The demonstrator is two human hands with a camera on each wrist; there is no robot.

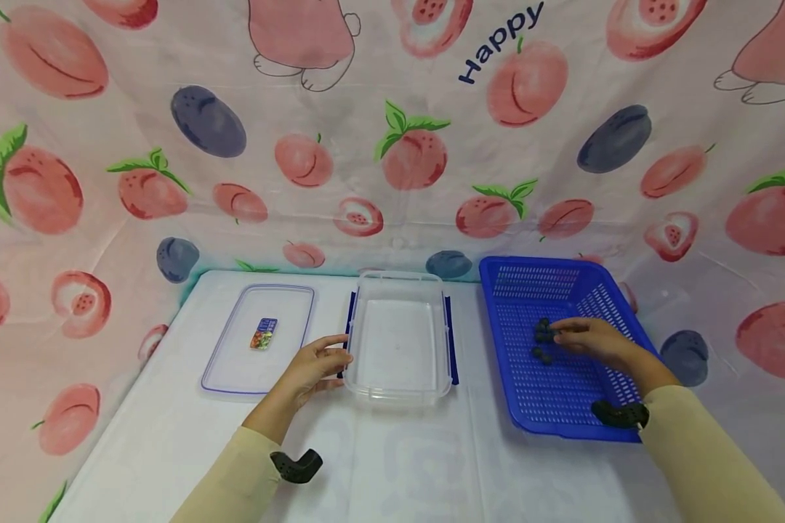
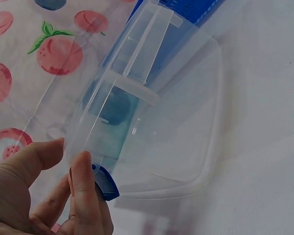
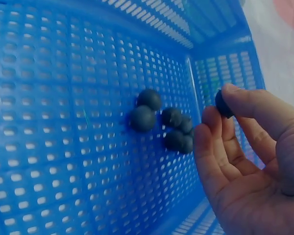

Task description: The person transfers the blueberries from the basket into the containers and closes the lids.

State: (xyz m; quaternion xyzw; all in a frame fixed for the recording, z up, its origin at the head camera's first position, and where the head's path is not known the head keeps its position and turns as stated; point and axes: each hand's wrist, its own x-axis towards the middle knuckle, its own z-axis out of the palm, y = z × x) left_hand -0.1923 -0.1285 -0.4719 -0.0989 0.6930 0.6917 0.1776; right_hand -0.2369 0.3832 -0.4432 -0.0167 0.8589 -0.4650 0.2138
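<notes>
A clear plastic box [image 1: 395,341] with blue side latches [image 1: 451,341] stands in the middle of the table. My left hand [image 1: 317,363] is at its left side, fingers loosely bent; in the left wrist view the fingertips touch the wall beside a blue latch [image 2: 106,183], thumb apart from them. To the right, inside a blue basket [image 1: 506,392], my right hand [image 1: 592,340] pinches a dark blueberry [image 3: 223,104] between thumb and fingers. Several more blueberries [image 3: 143,118] lie clustered on the basket floor below it.
A clear lid [image 1: 235,374] with a blue rim and a small printed label [image 1: 264,334] lies left of the box. White cloth [image 1: 392,465] covers the table. A fruit-patterned curtain [image 1: 392,94] hangs behind and at both sides.
</notes>
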